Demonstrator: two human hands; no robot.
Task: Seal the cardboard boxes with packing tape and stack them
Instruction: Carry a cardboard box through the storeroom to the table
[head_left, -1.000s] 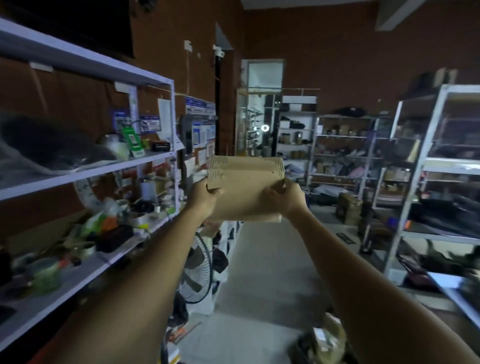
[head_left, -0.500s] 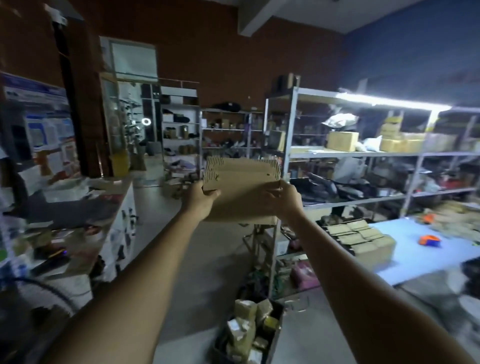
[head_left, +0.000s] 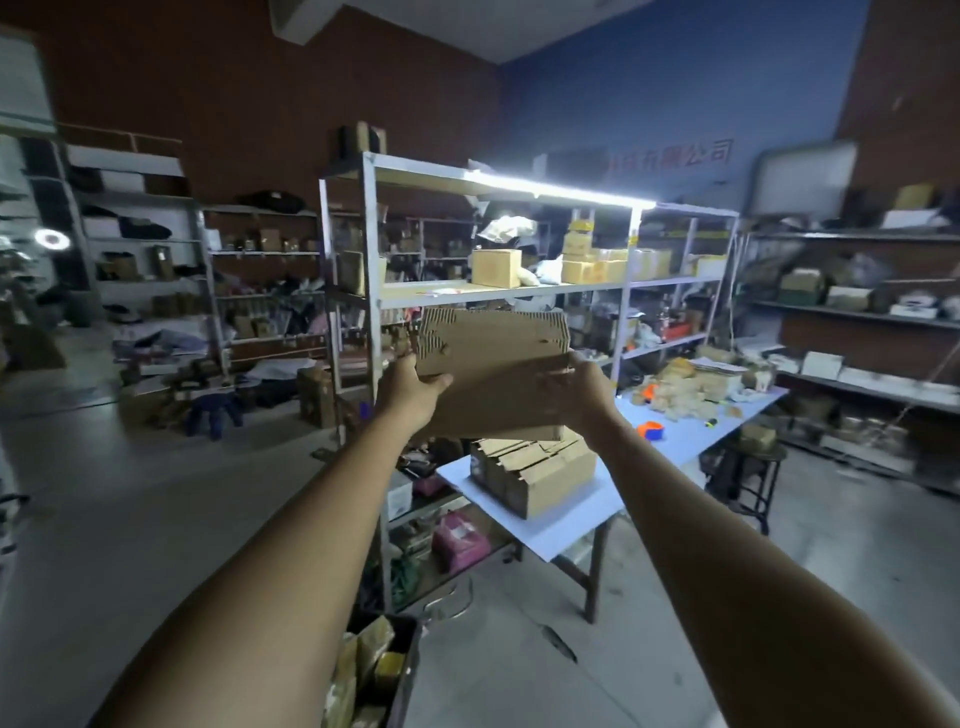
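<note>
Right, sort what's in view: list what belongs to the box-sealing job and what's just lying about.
Job: cardboard bundle, gripped by the left hand and right hand; brown boxes grouped on the table; orange roll, possibly tape.
Lying about: pink package; stool; floor bin of packets; shelf box.

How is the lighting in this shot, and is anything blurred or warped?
Head view: dim overall, with the strip light on the middle rack blown out to white glare. Head view: the cardboard bundle gripped by the left hand and right hand reads fairly sharp, while the shelves at the right edge smear with blur. Head view: wide-angle stretch on the forearms.
</note>
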